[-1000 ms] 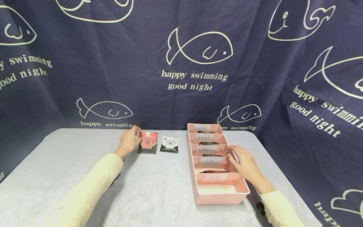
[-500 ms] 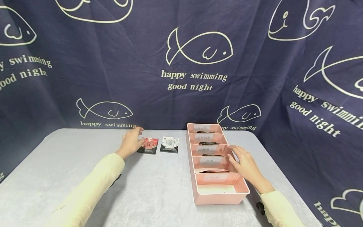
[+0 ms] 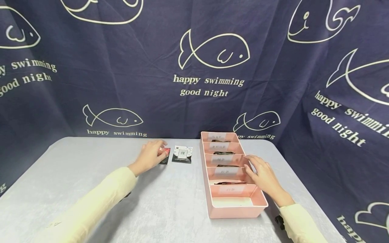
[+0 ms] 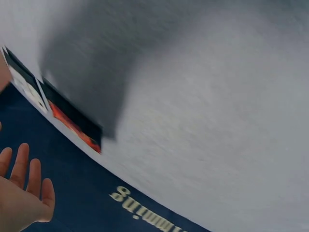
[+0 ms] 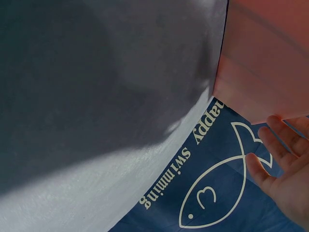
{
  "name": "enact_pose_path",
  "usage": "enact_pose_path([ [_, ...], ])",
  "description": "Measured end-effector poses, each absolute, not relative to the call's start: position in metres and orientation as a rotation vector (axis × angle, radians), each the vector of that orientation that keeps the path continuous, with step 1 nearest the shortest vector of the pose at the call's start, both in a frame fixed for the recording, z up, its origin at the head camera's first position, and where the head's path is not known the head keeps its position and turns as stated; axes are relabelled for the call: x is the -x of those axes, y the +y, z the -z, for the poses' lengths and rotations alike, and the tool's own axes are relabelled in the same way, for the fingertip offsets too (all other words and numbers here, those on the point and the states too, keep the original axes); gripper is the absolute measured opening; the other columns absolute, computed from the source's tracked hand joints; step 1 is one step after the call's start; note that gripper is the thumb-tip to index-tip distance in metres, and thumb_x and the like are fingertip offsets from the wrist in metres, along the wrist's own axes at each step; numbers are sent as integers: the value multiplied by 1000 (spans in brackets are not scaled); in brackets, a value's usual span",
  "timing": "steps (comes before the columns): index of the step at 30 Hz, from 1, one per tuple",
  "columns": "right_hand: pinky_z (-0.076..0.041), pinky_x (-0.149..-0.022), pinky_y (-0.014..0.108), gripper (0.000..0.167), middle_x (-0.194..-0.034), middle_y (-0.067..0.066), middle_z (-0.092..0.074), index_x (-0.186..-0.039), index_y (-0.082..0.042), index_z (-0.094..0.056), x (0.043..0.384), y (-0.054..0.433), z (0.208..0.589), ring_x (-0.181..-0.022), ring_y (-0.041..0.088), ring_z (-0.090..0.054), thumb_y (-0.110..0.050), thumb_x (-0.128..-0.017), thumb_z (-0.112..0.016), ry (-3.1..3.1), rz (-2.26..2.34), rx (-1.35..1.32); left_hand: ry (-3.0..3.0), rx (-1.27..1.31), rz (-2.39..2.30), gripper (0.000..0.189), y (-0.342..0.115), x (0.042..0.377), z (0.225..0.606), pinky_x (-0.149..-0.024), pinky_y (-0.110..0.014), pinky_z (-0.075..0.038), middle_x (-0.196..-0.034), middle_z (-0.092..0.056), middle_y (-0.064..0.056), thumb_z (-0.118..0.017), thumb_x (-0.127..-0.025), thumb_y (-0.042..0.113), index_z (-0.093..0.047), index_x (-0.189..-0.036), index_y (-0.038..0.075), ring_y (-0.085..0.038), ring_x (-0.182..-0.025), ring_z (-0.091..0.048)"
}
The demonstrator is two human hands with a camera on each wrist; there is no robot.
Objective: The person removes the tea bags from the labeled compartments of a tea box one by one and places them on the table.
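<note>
Red packet (image 4: 75,118) lying flat on bench (image 3: 170,202), just beside white packet (image 3: 182,154) and near dark curtain (image 3: 152,67). In head view, partly covered by left hand (image 3: 149,155). In left wrist view, left fingers rather straight and relaxed, so left grip not closed on anything; light contact with red packet not possible to tell. Right hand (image 3: 264,173) at right side of pink box (image 3: 237,213), fingertips on or just over the rim, fingers loosely stretched, right grip likewise without any object. Inside pink box, paper labels (image 3: 224,172) on the walls and thin edges of stored packets (image 3: 224,153) in several compartments.

Possible troubles from here, as judgement only: sliding of red packet under the fingertips, because of thin, flat shape with little edge to pinch. Pushing of red packet against white packet, caused by very narrow space between the two. Creasing of red packet, in case of too strong pressing. Also shifting or tilting of pink box, in case of too much weight from right hand on one side.
</note>
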State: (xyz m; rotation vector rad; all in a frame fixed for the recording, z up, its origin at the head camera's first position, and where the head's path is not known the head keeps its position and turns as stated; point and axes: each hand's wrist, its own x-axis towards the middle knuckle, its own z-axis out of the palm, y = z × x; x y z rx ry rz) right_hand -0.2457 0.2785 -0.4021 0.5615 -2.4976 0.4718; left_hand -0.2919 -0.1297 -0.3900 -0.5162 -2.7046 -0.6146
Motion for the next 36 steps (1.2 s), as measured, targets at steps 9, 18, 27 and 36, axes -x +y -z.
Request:
enact_pose_path([
  [9, -40, -79, 49, 31, -111, 17, -61, -112, 1, -59, 246, 277, 402, -107, 34, -54, -13, -83, -59, -2482, -472, -555, -2644, 711, 550, 32, -103, 275, 384, -83, -43, -38, -109, -63, -3, -63, -82, 27, -57, -111, 14, -25, -102, -53],
  [18, -40, -81, 50, 33, -112, 18, -61, -113, 1, -58, 245, 277, 402, -108, 35, -54, -13, -83, -59, -2491, -464, -561, -2638, 872, 463, 32, -77, 256, 375, -85, -42, -38, -110, -62, 1, -61, -84, 34, -57, -112, 18, -23, -103, -52],
  [27, -38, -83, 50, 34, -114, 19, -59, -114, 2, -58, 245, 278, 402, -109, 36, -52, -15, -84, -58, -2514, -444, -556, -2556, 1068, 444, 28, -48, 240, 366, -93, -39, -35, -107, -62, 5, -60, -85, 32, -58, -109, 19, -17, -102, -51],
  [36, -39, -82, 50, 34, -113, 19, -60, -113, 2, -58, 244, 278, 401, -108, 35, -53, -15, -84, -58, -2501, -437, -560, -2579, 1148, 354, 34, -22, 228, 359, -90, -35, -36, -113, -60, 5, -55, -88, 37, -55, -117, 19, -15, -105, -49],
])
